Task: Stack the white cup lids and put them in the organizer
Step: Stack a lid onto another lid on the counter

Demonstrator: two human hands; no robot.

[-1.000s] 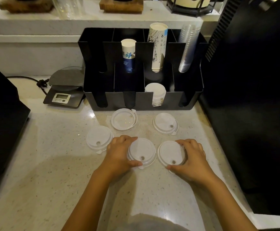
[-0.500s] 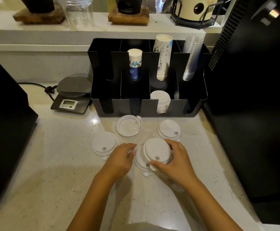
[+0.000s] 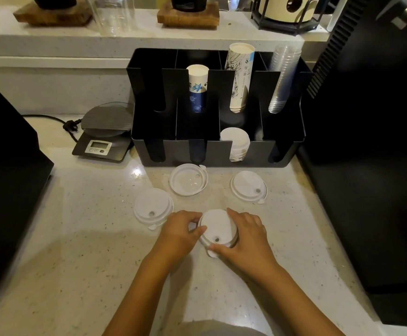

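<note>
Two white cup lids sit stacked on the pale counter, one on top of the other. My left hand grips the stack's left rim and my right hand wraps its right side. Three more white lids lie loose: one to the left, one upside down just before the organizer, one at the right. The black organizer stands behind them, with a stack of white lids in its third front slot.
Paper cups and clear plastic cups fill the organizer's rear slots. A digital scale with a cable sits left of it. Black machines flank the counter at left and right. A raised shelf runs behind.
My right hand carried its lid leftward and set it onto the lid under my left hand. Both hands now hold the two-lid stack.
</note>
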